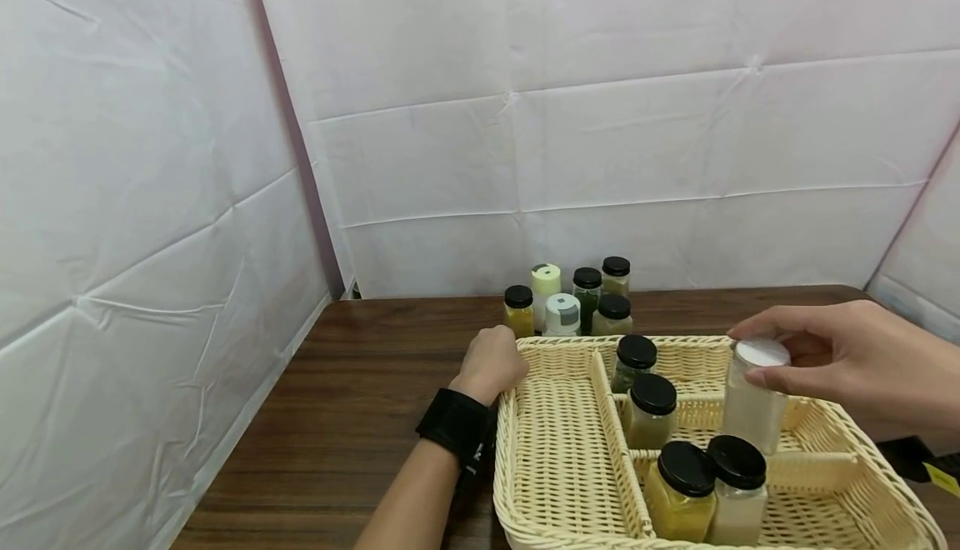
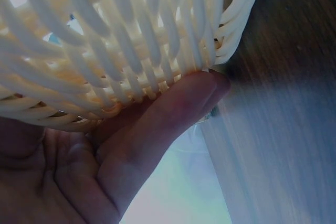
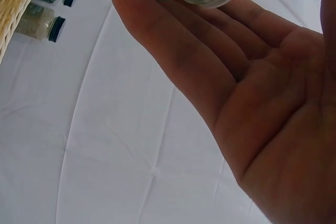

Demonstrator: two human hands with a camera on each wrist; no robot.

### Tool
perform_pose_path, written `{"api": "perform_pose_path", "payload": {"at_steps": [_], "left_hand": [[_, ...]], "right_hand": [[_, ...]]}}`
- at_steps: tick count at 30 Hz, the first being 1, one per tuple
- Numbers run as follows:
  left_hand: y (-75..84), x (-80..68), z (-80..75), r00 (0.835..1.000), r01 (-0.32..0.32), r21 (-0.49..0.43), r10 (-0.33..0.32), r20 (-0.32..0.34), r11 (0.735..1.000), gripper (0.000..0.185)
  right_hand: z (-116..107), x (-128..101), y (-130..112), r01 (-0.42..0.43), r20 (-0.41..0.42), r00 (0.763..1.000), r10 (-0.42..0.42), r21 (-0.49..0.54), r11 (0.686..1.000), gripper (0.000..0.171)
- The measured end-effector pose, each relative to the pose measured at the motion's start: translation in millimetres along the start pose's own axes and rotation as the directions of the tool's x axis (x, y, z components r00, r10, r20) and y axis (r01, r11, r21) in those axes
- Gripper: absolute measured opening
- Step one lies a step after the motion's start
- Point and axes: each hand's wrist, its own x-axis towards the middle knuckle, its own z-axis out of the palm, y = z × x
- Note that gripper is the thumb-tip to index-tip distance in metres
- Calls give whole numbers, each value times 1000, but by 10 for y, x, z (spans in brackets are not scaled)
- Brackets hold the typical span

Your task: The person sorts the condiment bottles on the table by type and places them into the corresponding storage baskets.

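One white-lidded jar point(image 1: 753, 408) is pinched by the right hand point(image 1: 847, 356), the left hand point(image 1: 491, 364) grips the basket point(image 1: 566, 450), and the black wristband's point(image 1: 452, 423) tiny mark I can't read from here.

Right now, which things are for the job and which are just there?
Likely for the job:
pale rectangular woven basket
translucent white-lidded jar
four black-lidded jars inside
maybe lidded jars behind it

Just there:
creased white sheets
black wristband

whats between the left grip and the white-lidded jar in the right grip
In the head view: the long left compartment of the basket, its woven divider, then a farther black-lidded jar and a nearer black-lidded jar.
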Motion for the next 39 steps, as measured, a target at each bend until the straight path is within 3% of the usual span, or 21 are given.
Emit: {"api": "perform_pose_path", "payload": {"at_steps": [7, 13, 17, 24, 29, 33, 39], "left_hand": [[-1, 14, -4, 1000, -7, -1, 7, 8, 1000, 43], [-11, 31, -2, 1000, -9, 5, 9, 12, 1000, 44], [-16, 30, 6, 1000, -6, 5, 6, 14, 1000, 42], [-22, 22, 17, 1000, -9, -1, 9, 11, 1000, 42], [-17, 19, 7, 1000, -18, 2, 18, 4, 1000, 42], [-12, 17, 4, 1000, -21, 5, 21, 6, 1000, 42], [-16, -6, 1, 999, -50, -27, 50, 8, 998, 50]], "right_hand": [[-13, -81, 117, 99, -14, 995, -100, -30, 995, 38], [-25, -132, 246, 192, 62, 979, -193, 9, 981, 42], [-42, -131, 317, 248, 104, 961, -255, 72, 966, 45], [-99, -153, 413, 369, 119, 912, -393, 185, 911, 57], [-143, -161, 444, 310, 216, 897, -386, 314, 897, 57], [-158, -168, 439, 273, 265, 894, -362, 319, 907, 54], [-162, -178, 448, 285, 310, 855, -416, 389, 876, 58]]}}
